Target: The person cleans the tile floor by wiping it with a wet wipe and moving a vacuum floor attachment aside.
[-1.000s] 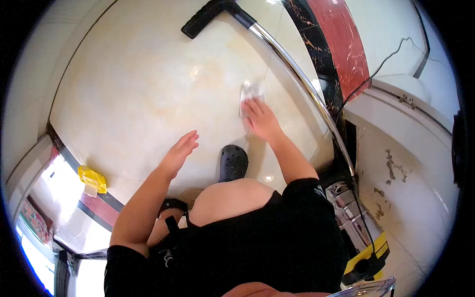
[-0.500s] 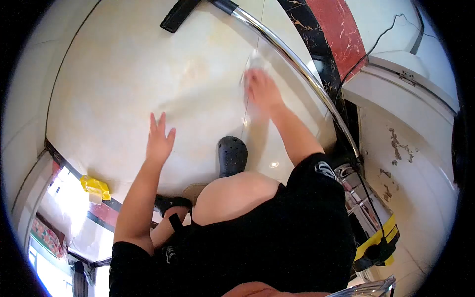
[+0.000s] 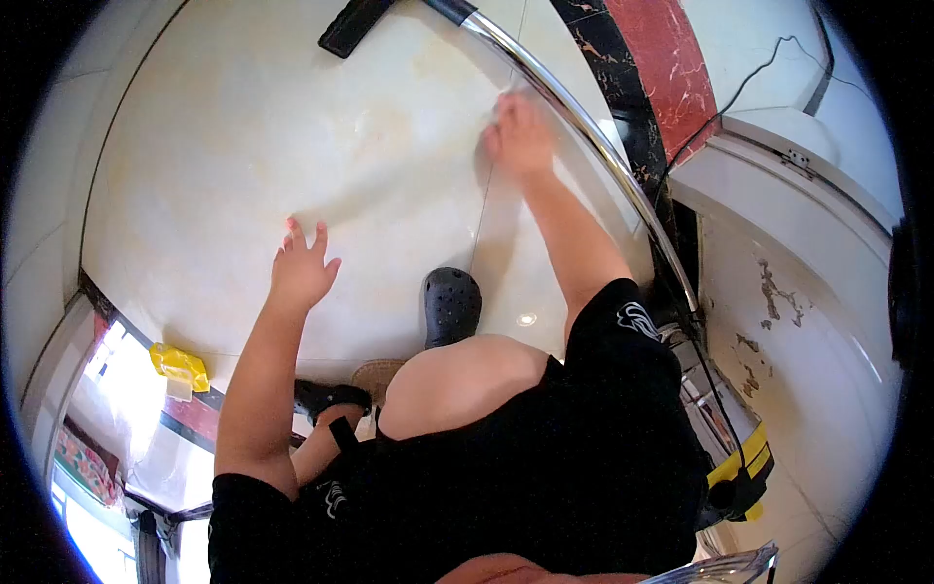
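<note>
My right hand (image 3: 522,139) is low over the pale tiled floor (image 3: 389,136), close to a tile joint. Its fingers look bent and slightly blurred. A faint whitish patch shows at their tips, too indistinct to name. Farther left, my left hand (image 3: 304,273) has its fingers spread, with nothing in it; whether the fingertips touch the tile I cannot tell. A dark clog (image 3: 452,304) on my foot stands between the two hands. Just right of my right hand runs a curved chrome tube (image 3: 569,112).
The tube ends in a black floor head (image 3: 352,27) at the top. A yellow packet (image 3: 179,367) lies at lower left. On the right are a black-and-red stone border (image 3: 662,73), a black cord (image 3: 749,73) and a wall with peeling paint (image 3: 769,292).
My right hand has moved up and slightly right over the floor. The whitish, shiny patch at its fingers shows less now. My left hand has shifted slightly left and down, fingers still spread.
</note>
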### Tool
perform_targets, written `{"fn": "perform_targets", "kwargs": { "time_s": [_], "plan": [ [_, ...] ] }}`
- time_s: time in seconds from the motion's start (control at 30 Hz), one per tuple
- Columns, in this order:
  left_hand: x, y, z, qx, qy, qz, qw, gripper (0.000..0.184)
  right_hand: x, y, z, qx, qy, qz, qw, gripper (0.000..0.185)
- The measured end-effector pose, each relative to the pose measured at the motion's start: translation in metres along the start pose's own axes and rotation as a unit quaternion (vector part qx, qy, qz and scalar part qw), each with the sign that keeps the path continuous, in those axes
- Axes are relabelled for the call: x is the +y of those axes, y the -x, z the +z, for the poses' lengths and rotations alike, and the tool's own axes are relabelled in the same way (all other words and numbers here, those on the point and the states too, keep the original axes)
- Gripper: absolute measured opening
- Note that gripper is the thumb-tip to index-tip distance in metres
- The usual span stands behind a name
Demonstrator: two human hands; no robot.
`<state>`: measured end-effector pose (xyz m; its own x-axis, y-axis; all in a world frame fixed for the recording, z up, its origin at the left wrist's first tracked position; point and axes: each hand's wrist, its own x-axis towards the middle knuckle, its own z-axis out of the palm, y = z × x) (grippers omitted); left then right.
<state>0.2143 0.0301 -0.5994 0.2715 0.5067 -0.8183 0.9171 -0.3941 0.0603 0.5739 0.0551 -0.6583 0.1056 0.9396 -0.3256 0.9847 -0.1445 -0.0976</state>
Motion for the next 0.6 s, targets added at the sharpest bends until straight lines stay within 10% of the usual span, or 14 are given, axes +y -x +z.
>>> {"fn": "perform_targets", "kwargs": {
  "time_s": [0.03, 0.1, 0.17, 0.27, 0.43, 0.5, 0.6],
  "plan": [
    [0.001, 0.002, -0.001, 0.004, 0.001, 0.003, 1.0, 0.067, -0.004, 0.012, 0.001, 0.003, 0.003, 0.002, 1.0, 0.054],
    [0.003, 0.003, -0.003, -0.002, -0.005, -0.002, 1.0, 0.068, -0.01, 0.035, 0.01, 0.008, -0.01, -0.292, 0.956, 0.056],
    [0.002, 0.002, -0.003, -0.018, -0.011, 0.0, 1.0, 0.069, -0.004, 0.026, 0.016, 0.039, 0.001, -0.302, 0.952, 0.056],
    [0.001, 0.001, -0.002, -0.035, -0.011, -0.001, 0.999, 0.071, -0.002, -0.004, 0.008, 0.144, -0.055, -0.031, 0.988, 0.056],
    [0.001, 0.002, -0.001, -0.029, -0.003, -0.003, 1.0, 0.071, -0.01, 0.066, 0.014, -0.147, -0.086, -0.203, 0.964, 0.049],
    [0.0, 0.003, -0.003, 0.003, -0.005, 0.017, 1.0, 0.072, -0.004, 0.109, 0.021, -0.047, -0.08, -0.411, 0.907, 0.045],
    [0.006, 0.002, -0.009, -0.042, 0.008, -0.006, 0.999, 0.072, -0.001, 0.088, 0.031, -0.121, -0.094, -0.224, 0.963, 0.043]
  ]
}}
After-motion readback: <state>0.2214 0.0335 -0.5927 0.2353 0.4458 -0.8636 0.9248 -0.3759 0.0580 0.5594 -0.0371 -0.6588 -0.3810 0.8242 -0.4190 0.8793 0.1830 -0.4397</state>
